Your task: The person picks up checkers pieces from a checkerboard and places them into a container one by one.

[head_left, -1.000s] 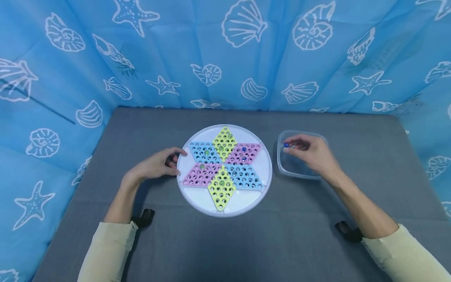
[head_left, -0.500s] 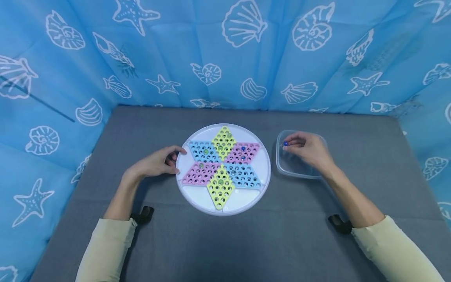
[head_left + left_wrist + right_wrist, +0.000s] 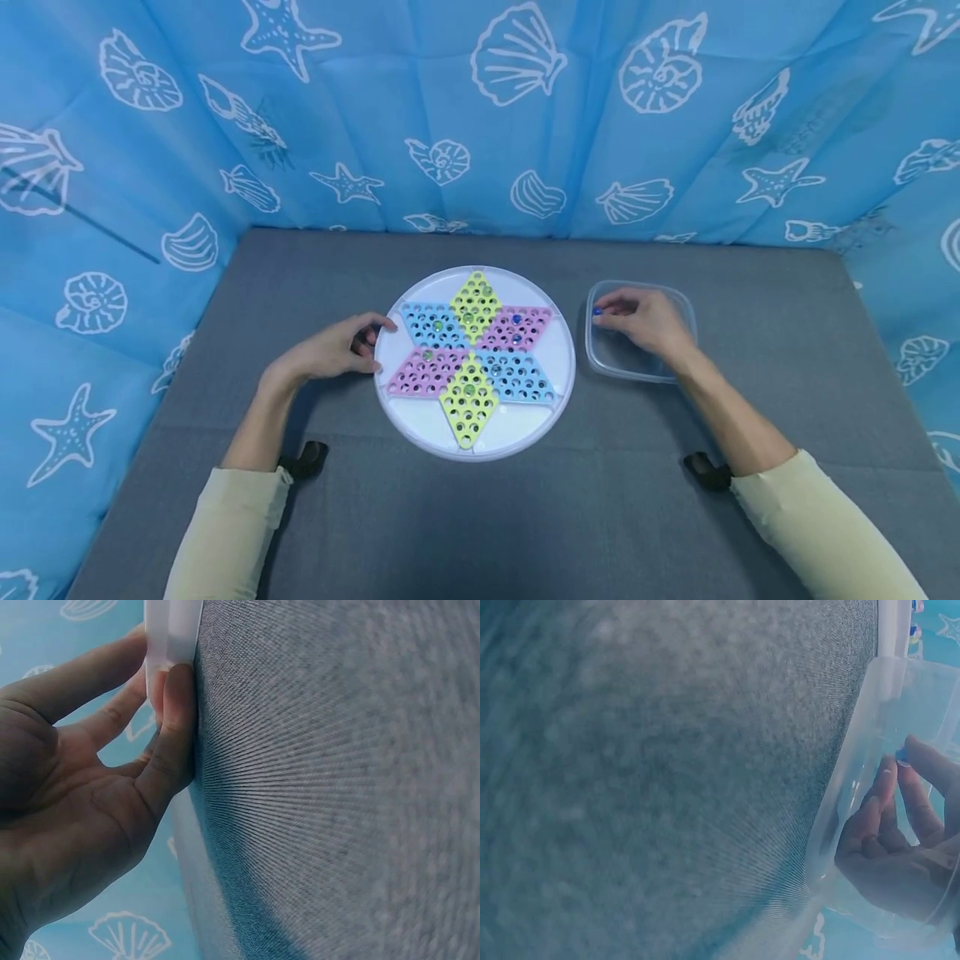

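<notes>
A round white Chinese checkers board [image 3: 405, 421] lies on the table, its star of yellow, pink and blue points dotted with holes. Several green and blue marbles sit in those holes. At the board's left edge, my left hand [image 3: 333, 346] holds the rim [image 3: 171, 634] between curled fingers, as the left wrist view shows. To the right stands a clear plastic container [image 3: 626, 372]. Low in or just over it, my right hand [image 3: 647, 321] pinches a blue marble [image 3: 597, 312] between thumb and fingertips. Through the container's clear wall, the right wrist view shows the same pinch.
A grey cloth [image 3: 465, 525] covers the table. Behind it and to the left hangs a blue curtain [image 3: 450, 92] printed with white shells and starfish. A narrow strip of table separates the board from the container.
My right hand has shifted slightly left with the blue marble, toward the container's left wall. The left hand stays on the board's rim.
</notes>
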Available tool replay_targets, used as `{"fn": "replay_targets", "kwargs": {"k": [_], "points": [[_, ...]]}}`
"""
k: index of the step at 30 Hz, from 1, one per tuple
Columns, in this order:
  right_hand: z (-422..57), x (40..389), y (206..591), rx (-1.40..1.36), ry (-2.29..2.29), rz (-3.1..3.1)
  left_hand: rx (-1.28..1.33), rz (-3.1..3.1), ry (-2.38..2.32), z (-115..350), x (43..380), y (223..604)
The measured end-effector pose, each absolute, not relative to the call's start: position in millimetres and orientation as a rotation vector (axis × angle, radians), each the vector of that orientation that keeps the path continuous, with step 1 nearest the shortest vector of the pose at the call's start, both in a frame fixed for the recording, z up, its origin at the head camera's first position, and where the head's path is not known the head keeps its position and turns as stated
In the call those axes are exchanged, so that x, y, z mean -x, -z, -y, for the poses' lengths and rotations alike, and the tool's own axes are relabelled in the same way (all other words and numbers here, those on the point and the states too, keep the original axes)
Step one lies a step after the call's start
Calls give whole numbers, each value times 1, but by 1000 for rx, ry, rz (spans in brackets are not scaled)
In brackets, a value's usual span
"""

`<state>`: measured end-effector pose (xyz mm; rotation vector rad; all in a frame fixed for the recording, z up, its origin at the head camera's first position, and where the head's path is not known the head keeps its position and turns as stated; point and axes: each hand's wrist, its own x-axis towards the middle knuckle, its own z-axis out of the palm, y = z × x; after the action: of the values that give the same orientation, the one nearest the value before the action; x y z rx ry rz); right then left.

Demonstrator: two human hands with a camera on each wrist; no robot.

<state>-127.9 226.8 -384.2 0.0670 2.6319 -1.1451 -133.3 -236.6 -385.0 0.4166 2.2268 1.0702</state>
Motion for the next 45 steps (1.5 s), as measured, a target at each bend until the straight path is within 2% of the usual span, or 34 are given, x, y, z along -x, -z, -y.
{"fn": "replay_targets", "kwargs": {"k": [25,45], "points": [[-224,126,392,-137,1052,-2589,-440,-2230,-1074,236,128,387],[-224,130,385,-140,1032,-2574,-401,-2253,-1067,236,130,387]]}}
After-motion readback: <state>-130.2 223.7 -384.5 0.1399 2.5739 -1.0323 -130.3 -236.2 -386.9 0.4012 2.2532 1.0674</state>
